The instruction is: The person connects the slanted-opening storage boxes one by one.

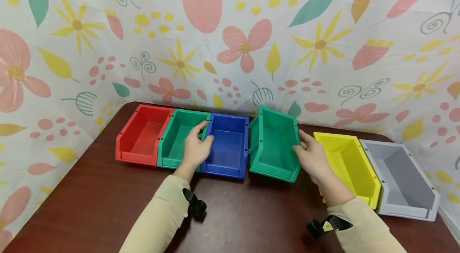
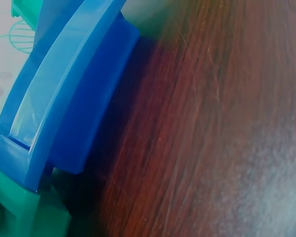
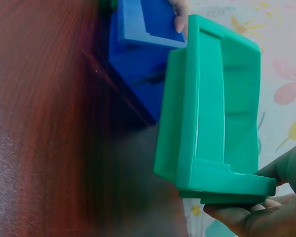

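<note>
My left hand is at the adjoining walls of the left green bin and the blue bin, its thumb on the blue side. That thumb shows on the blue bin in the right wrist view; the fingers' grip is partly hidden. My right hand grips the right wall of another green bin, which is tilted and stands apart from the blue one. In the right wrist view, my right hand pinches a corner of this green bin, thumb and fingers on either side of its wall.
A red bin stands at the left end of the row, beside the left green bin. To the right are a yellow bin and a grey bin. A flower-patterned cloth hangs behind the dark wooden table.
</note>
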The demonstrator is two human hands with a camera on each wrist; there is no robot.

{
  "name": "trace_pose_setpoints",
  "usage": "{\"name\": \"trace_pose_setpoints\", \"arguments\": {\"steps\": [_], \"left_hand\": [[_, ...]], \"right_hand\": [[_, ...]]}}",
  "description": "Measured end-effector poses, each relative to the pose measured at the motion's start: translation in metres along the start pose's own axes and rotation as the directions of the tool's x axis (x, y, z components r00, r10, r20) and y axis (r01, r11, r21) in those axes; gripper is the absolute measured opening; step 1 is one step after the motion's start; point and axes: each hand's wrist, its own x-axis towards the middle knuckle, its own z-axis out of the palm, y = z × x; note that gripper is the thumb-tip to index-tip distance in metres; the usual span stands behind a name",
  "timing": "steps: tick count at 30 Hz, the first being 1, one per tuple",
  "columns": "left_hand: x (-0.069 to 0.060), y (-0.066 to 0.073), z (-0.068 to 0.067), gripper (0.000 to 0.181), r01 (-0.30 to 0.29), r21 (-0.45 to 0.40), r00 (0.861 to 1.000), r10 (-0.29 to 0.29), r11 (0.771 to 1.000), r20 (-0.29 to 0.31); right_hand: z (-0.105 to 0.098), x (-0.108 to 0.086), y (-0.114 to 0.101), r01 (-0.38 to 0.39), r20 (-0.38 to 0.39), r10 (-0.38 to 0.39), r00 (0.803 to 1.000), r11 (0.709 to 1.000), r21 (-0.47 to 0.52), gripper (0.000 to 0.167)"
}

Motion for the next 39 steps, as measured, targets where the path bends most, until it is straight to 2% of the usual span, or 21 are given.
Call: {"name": "trace_pose_setpoints", "arguments": {"steps": [8, 19, 24, 27, 31, 34, 39], "left_hand": [[0.000, 0.000, 0.001, 0.050, -0.029, 0.002, 0.999, 0.029, 1.000, -0.023], [-0.001, -0.001, 0.001, 0.049, -0.005, 0.004, 1.000, 0.005, 1.000, -0.013], [-0.001, -0.001, 0.001, 0.049, -0.011, 0.002, 1.000, 0.011, 1.000, -0.007], [-0.002, -0.001, 0.001, 0.049, -0.015, -0.001, 1.000, 0.015, 1.000, -0.001], [-0.002, -0.003, 0.001, 0.049, -0.018, 0.001, 1.000, 0.018, 1.000, -0.007], [-0.002, -0.003, 0.001, 0.049, -0.024, 0.003, 1.000, 0.024, 1.000, -0.011], [-0.001, -0.002, 0.001, 0.048, -0.034, 0.007, 0.999, 0.034, 0.999, -0.017]], "right_hand": [[-0.005, 0.000, -0.008, 0.009, -0.008, -0.009, 1.000, 0.999, -0.031, 0.060], [0.001, 0.001, -0.005, 0.017, 0.000, -0.017, 1.000, 0.999, -0.044, 0.061], [0.000, 0.004, -0.013, 0.052, 0.003, -0.052, 0.999, 0.988, -0.145, 0.061], [-0.003, 0.003, -0.022, 0.085, 0.002, -0.087, 0.996, 0.965, -0.247, 0.062], [-0.004, 0.003, -0.030, 0.100, 0.022, -0.098, 0.995, 0.940, -0.325, 0.063], [-0.004, 0.004, -0.027, 0.098, 0.052, -0.085, 0.995, 0.937, -0.335, 0.064], [-0.007, 0.005, -0.020, 0.095, 0.079, -0.074, 0.994, 0.950, -0.298, 0.067]]}}
